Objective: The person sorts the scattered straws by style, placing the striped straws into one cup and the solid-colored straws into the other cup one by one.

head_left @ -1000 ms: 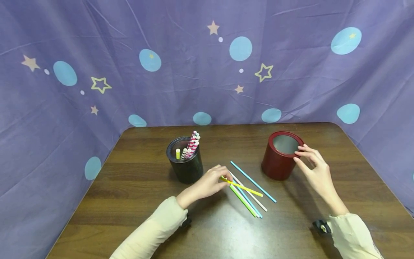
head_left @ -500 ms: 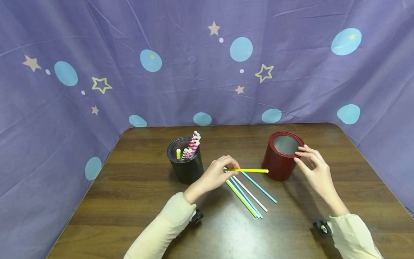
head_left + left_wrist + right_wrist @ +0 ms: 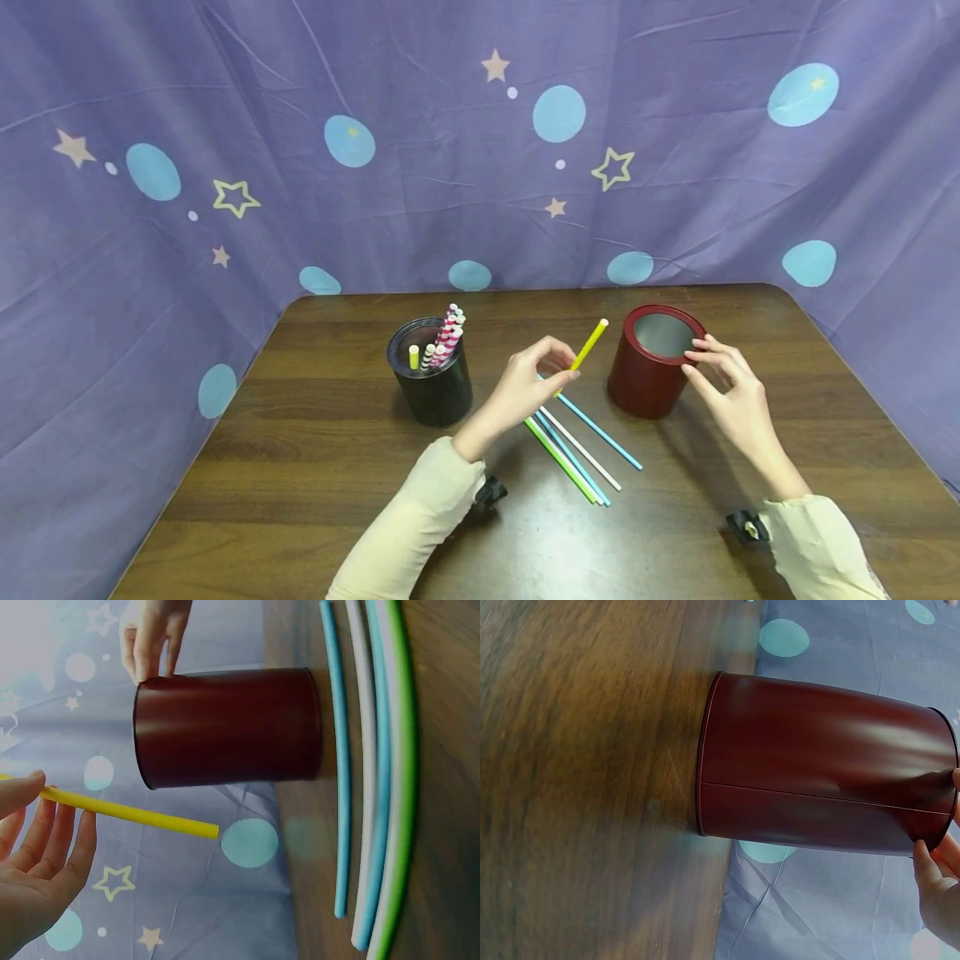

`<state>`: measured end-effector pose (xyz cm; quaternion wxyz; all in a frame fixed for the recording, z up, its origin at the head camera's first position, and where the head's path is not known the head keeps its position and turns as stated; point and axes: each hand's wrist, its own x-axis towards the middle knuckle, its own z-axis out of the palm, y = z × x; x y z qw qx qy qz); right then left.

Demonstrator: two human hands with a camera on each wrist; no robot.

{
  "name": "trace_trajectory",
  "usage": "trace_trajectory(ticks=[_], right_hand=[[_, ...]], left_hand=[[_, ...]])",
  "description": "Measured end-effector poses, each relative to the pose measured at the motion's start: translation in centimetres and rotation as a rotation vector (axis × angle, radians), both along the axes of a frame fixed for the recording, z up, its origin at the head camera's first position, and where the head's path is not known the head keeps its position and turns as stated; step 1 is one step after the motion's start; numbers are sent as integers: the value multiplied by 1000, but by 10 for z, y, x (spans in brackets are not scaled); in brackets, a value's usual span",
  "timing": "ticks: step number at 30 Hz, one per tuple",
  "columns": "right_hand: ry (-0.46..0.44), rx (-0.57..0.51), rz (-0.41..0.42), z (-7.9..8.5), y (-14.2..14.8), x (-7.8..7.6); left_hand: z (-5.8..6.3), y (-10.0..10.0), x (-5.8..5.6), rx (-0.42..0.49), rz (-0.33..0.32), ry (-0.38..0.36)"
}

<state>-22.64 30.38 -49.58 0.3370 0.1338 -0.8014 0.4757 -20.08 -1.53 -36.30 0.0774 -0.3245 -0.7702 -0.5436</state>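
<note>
My left hand (image 3: 528, 375) pinches a yellow straw (image 3: 591, 343) between thumb and fingers. Its free end points up and right, between the loose straws and a dark red canister (image 3: 645, 387). In the left wrist view the yellow straw (image 3: 150, 817) slants across in front of the backdrop, its end free. With relaxed fingers, my right hand (image 3: 735, 400) touches the canister's right side at the rim. The right wrist view has the thumb against the canister wall (image 3: 817, 765) just below the rim. The canister stands upright, and its pale inside shows from above.
Several loose straws (image 3: 592, 429), blue, white and green, lie fanned on the wooden table (image 3: 300, 500) in front of the canister. To their left stands a black canister (image 3: 435, 396) holding striped straws (image 3: 450, 329) and a yellow one. A purple curtain (image 3: 420, 200) hangs behind.
My left hand has lifted the yellow straw off the pile and moved it up and right. The straw has swung from lying flat to pointing upward. My right hand stays at the canister.
</note>
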Motion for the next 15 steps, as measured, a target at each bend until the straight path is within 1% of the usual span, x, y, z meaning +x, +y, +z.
trace_trajectory(ticks=[1, 3, 5, 8, 11, 12, 15], right_hand=[[0, -1, 1, 0, 0, 0], [-1, -5, 5, 1, -1, 1], [-2, -11, 11, 2, -1, 1], [0, -9, 12, 2, -1, 1], [-6, -4, 10, 3, -1, 2], [-7, -3, 9, 3, -1, 2], [-15, -1, 7, 3, -1, 2]], left_hand=[[2, 2, 0, 12, 9, -7], [12, 6, 5, 44, 25, -14], [21, 9, 8, 87, 34, -39], [23, 15, 6, 168, 28, -53], [17, 21, -3, 263, 16, -76], [18, 23, -3, 292, 13, -82], [30, 28, 3, 358, 25, -107]])
